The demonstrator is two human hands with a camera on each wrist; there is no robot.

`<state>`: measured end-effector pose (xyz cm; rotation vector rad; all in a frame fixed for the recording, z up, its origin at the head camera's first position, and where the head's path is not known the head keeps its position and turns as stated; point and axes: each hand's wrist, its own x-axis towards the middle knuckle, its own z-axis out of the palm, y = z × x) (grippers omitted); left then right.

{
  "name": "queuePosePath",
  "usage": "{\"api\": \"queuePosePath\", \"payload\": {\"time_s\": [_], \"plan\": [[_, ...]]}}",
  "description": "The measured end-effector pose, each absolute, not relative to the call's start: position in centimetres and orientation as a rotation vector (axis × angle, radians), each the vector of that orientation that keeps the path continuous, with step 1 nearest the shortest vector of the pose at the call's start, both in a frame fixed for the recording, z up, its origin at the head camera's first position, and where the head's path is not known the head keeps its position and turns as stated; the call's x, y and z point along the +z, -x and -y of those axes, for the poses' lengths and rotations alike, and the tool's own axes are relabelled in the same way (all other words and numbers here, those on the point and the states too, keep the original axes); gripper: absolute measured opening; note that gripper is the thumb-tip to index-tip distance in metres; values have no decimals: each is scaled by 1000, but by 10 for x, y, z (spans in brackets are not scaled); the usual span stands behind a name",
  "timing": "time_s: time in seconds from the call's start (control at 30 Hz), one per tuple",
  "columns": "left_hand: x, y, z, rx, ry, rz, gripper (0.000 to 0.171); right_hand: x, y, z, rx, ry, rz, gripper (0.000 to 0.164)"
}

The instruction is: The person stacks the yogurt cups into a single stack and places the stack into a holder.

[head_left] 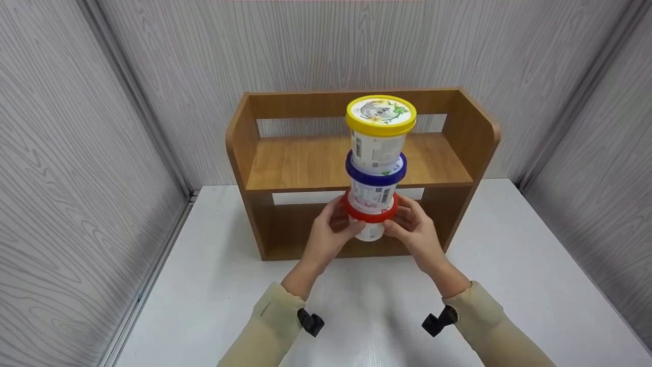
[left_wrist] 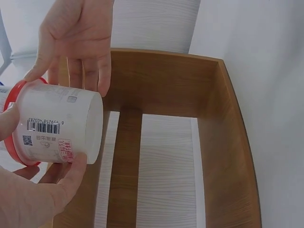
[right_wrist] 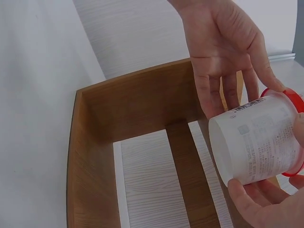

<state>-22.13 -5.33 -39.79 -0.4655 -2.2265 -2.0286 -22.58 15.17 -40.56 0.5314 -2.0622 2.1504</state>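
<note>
Three white tubs with coloured lids are held up in one upright stack. The bottom tub (head_left: pixel 370 233) has a red lid, the middle tub (head_left: pixel 373 195) a blue lid, and the top tub (head_left: pixel 378 152) a yellow lid with a printed leaf design. My left hand (head_left: pixel 326 234) grips the red-lidded tub from the left, its thumb at the front just under the lid. From the right, my right hand (head_left: pixel 418 234) holds the same tub, thumb also in front. Printed labels and a barcode show on this tub (left_wrist: pixel 57 121) in the left wrist view. Neither hand touches the upper two tubs.
Behind the stack a brown wooden two-tier shelf (head_left: pixel 300 163) stands on the white table (head_left: pixel 204 285). Its raised side panels (head_left: pixel 476 135) flank the upper board. Grey wood-grain walls (head_left: pixel 305 46) enclose the table at the back and on both sides.
</note>
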Motion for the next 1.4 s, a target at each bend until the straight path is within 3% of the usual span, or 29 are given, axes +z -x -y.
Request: {"api": "queuePosePath", "payload": {"time_s": [1.4], "plan": [[-341, 254, 58, -2049, 383, 2077, 72, -340, 269, -130, 2130, -621, 2032, 61]]}}
